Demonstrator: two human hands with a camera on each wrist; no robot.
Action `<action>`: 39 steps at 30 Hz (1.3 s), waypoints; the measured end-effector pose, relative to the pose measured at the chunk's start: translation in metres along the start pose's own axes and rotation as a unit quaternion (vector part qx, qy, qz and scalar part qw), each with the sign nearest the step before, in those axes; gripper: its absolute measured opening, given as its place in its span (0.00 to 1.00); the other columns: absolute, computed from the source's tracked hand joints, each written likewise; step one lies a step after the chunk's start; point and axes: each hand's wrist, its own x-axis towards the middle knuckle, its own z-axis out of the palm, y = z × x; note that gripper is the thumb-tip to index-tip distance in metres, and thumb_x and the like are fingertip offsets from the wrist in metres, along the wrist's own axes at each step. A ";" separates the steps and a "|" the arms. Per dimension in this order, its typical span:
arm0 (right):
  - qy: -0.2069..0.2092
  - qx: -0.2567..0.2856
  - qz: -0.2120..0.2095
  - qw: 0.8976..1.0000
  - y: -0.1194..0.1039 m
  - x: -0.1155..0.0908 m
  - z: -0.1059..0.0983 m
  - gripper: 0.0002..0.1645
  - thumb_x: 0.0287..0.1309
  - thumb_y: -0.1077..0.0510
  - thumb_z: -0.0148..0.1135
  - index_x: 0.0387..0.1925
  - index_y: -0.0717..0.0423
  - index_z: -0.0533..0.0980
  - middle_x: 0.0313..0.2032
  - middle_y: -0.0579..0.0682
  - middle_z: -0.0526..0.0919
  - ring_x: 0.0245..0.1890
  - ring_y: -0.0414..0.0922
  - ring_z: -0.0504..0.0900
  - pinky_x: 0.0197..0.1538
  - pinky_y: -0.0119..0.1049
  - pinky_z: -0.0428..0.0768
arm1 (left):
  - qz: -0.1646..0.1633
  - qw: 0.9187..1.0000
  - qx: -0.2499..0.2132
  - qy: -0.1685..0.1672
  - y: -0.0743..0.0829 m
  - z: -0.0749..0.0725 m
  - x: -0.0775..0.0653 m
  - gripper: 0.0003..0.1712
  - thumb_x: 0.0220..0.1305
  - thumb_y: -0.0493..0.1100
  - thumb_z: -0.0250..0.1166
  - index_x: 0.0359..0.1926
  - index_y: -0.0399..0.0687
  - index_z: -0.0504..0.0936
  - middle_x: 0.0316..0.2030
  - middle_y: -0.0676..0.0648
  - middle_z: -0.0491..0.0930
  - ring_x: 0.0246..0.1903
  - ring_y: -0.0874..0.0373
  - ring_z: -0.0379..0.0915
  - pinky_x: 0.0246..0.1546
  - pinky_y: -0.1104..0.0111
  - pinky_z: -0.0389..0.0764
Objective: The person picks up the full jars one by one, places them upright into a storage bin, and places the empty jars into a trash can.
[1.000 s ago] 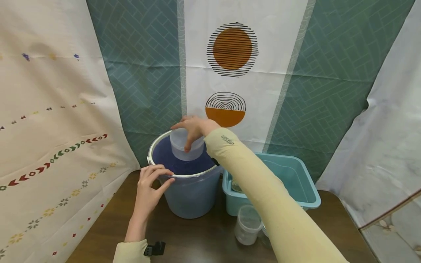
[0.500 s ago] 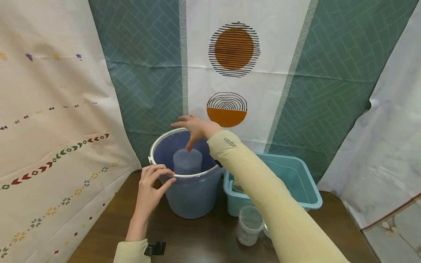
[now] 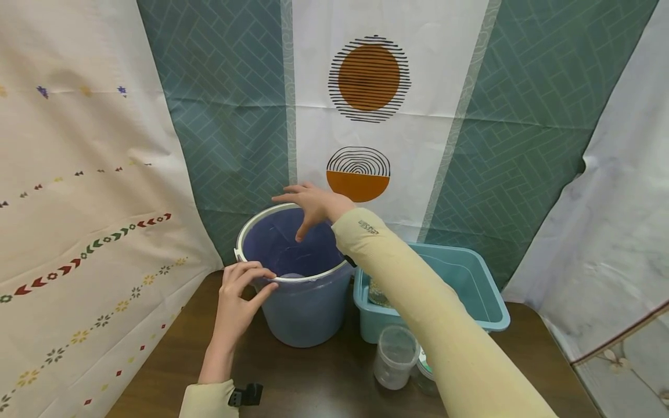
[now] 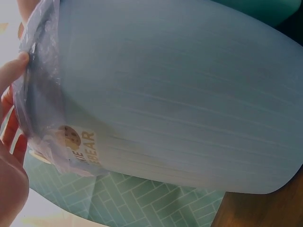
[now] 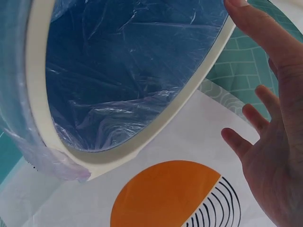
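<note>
A blue trash can (image 3: 305, 313) with a white rim and a clear plastic liner stands on the table. My left hand (image 3: 235, 307) pinches its near left rim, fingers over the top and thumb on the outer side. In the left wrist view the liner (image 4: 45, 94) folds over the edge beside that thumb. Above the far part of the opening hovers my right hand (image 3: 313, 206), fingers spread and holding nothing. Inside the can, just behind the near rim, a sliver of the clear plastic tub (image 3: 292, 276) shows; the rest is hidden.
A turquoise basin (image 3: 470, 278) sits right of the can, with a jar (image 3: 376, 295) partly hidden by my right arm. In front of it are a clear plastic jar (image 3: 394, 360) and another lidded jar (image 3: 425, 371). Curtains (image 3: 235, 116) hang behind the brown table (image 3: 313, 383).
My right hand has let go of the clear plastic tub, which dropped into the trash can and mostly out of sight behind the near rim. The left hand has stayed on the rim.
</note>
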 end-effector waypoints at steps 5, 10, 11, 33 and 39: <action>0.003 0.014 -0.002 1.000 0.001 -0.001 0.001 0.60 0.48 0.42 0.76 0.77 0.34 0.51 0.79 0.49 0.47 0.79 0.54 0.44 0.76 0.55 0.56 | 0.005 1.000 -0.003 0.004 -0.001 0.000 0.000 0.16 0.47 0.32 0.77 0.36 0.54 0.87 0.41 0.50 0.80 0.49 0.59 0.63 0.55 0.70 0.60; 0.007 0.013 -0.003 1.000 0.004 -0.002 0.003 0.60 0.48 0.42 0.76 0.77 0.35 0.52 0.79 0.50 0.49 0.79 0.54 0.45 0.76 0.55 0.55 | 0.012 1.000 -0.004 0.006 -0.001 0.000 0.001 0.16 0.47 0.32 0.77 0.36 0.54 0.87 0.41 0.50 0.80 0.49 0.58 0.64 0.55 0.71 0.60; 0.007 0.014 -0.004 1.000 0.004 -0.003 0.003 0.59 0.48 0.42 0.76 0.77 0.35 0.52 0.79 0.50 0.49 0.79 0.54 0.45 0.76 0.55 0.55 | 0.012 1.000 -0.005 0.006 -0.001 0.000 0.001 0.16 0.47 0.32 0.77 0.36 0.54 0.87 0.41 0.50 0.80 0.49 0.58 0.64 0.55 0.71 0.60; 0.037 0.058 0.008 0.998 0.022 -0.028 -0.013 0.51 0.50 0.44 0.75 0.73 0.37 0.61 0.76 0.49 0.57 0.77 0.50 0.52 0.74 0.52 0.61 | 0.008 1.000 -0.011 0.008 0.004 0.000 0.002 0.16 0.47 0.32 0.77 0.36 0.53 0.87 0.40 0.50 0.80 0.49 0.61 0.63 0.55 0.72 0.59; 0.062 0.056 0.017 0.996 0.033 -0.040 -0.017 0.49 0.49 0.44 0.75 0.72 0.38 0.63 0.74 0.48 0.61 0.76 0.50 0.55 0.74 0.52 0.62 | 0.009 1.000 -0.008 0.010 0.003 0.001 0.000 0.16 0.46 0.32 0.78 0.36 0.53 0.87 0.41 0.49 0.80 0.49 0.60 0.63 0.54 0.71 0.59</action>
